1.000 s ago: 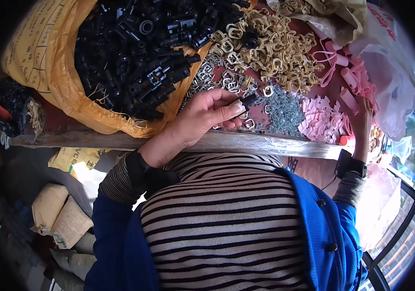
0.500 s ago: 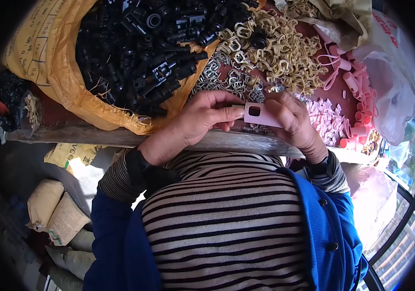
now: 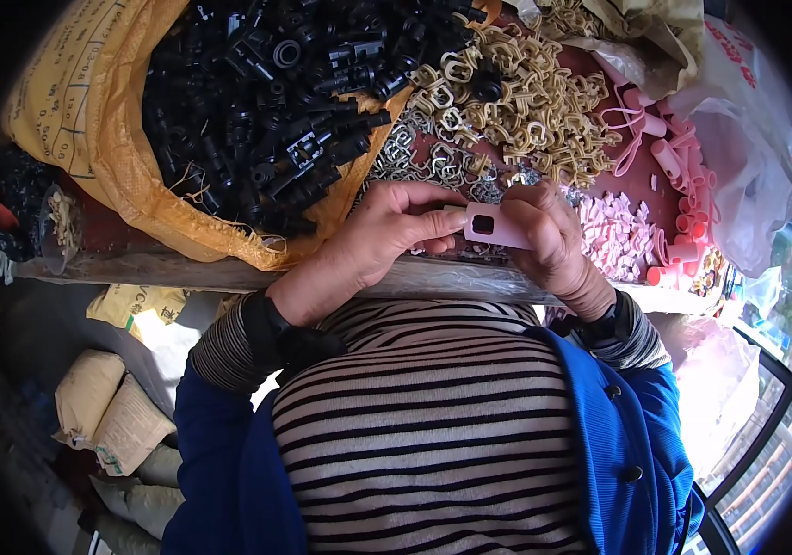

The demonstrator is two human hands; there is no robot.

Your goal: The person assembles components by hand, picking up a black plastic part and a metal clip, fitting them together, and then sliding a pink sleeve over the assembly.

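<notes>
Between my two hands, above the table's near edge, is a pale pink plastic sleeve (image 3: 508,231) with a rounded square hole near its left end. My right hand (image 3: 551,233) is closed round the right part of it, its fingers curled over the top. My left hand (image 3: 407,225) pinches at the sleeve's left end with thumb and fingers; whether a small part sits between those fingertips is hidden. Just beyond the hands lie bent silver metal clips (image 3: 433,153) and a heap of cream plastic buckles (image 3: 544,102). Small light pink pieces (image 3: 620,236) are piled beside my right hand.
An orange woven sack (image 3: 128,185) full of black plastic fittings (image 3: 266,111) lies open at the left. Pink tubes with loops (image 3: 683,171) and a clear plastic bag (image 3: 738,157) are at the right. The table's wrapped edge (image 3: 229,266) runs in front of me. Filled sacks (image 3: 128,421) stand lower left.
Both hands keep their hold on the pink sleeve, with only slight shifts of the fingers. The view has moved a little.
</notes>
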